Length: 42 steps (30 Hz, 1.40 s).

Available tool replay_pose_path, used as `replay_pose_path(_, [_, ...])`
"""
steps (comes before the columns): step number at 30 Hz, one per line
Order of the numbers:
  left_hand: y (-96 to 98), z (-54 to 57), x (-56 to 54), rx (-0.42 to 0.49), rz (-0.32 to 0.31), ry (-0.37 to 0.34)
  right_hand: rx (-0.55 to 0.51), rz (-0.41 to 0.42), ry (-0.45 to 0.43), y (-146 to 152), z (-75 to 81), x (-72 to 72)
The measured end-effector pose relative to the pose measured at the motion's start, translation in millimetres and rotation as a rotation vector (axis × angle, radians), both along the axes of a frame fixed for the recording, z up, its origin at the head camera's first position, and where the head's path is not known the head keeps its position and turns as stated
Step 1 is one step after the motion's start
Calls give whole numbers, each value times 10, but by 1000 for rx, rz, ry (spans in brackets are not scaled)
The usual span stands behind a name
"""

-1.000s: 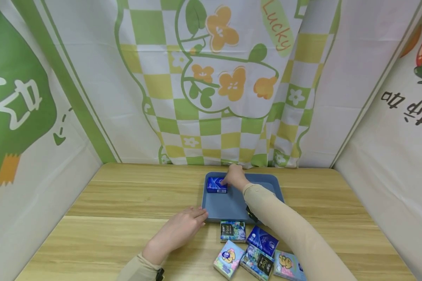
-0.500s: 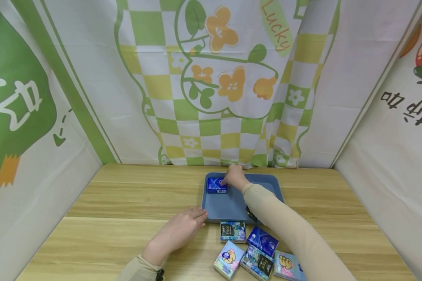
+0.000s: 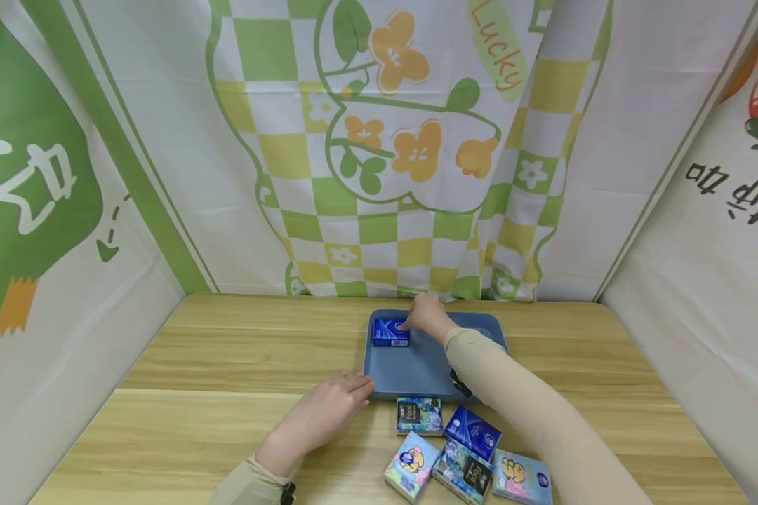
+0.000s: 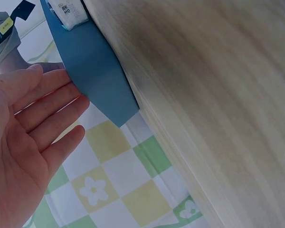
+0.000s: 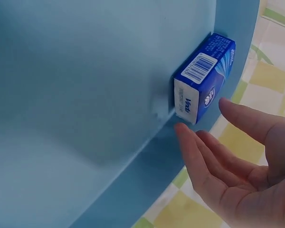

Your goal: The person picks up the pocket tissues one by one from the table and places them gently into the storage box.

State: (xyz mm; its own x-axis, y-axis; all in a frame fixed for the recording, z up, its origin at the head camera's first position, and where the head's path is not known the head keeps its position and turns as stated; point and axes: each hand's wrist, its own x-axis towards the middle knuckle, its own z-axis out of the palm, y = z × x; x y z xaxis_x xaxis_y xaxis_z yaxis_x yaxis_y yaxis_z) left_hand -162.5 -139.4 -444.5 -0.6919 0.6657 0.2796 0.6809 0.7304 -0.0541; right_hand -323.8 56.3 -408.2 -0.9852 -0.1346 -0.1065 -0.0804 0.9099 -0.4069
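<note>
A dark blue tissue pack (image 3: 390, 333) lies in the far left corner of the blue-grey tray (image 3: 404, 372). My right hand (image 3: 431, 317) is at the pack's right end. In the right wrist view, the thumb and curved fingers of that hand (image 5: 247, 161) are spread apart, close beside the tissue pack (image 5: 204, 78), with nothing between them. With straight fingers, my left hand (image 3: 328, 410) touches the tray's near left corner. The left wrist view has this hand (image 4: 38, 123) with its fingertips against the tray's side wall (image 4: 97, 71).
In front of the tray lie several tissue packs: a floral one (image 3: 419, 416), another dark blue one (image 3: 473, 433), a second floral one (image 3: 463, 471) and light blue ones with a yellow cartoon figure (image 3: 410, 465). A patterned curtain (image 3: 379, 231) hangs behind the wooden table (image 3: 246, 344).
My right hand and forearm have shifted slightly to the right. The left hand has stayed at the tray's corner, and the packs lie as before.
</note>
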Motion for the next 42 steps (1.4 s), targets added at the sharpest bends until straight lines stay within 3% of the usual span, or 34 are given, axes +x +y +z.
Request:
replay_pose_path(10, [10, -6, -6, 7, -3, -3, -14, 69, 16, 92, 75, 102])
replay_pose_path(16, [8, -17, -20, 12, -9, 17, -66, 77, -15, 175, 167, 226])
replay_pose_path(26, [17, -22, -18, 13, -14, 18, -94, 116, 43, 345, 189, 392])
replay_pose_path(42, [28, 10, -1, 3, -3, 19, -158, 125, 21, 582, 338, 737])
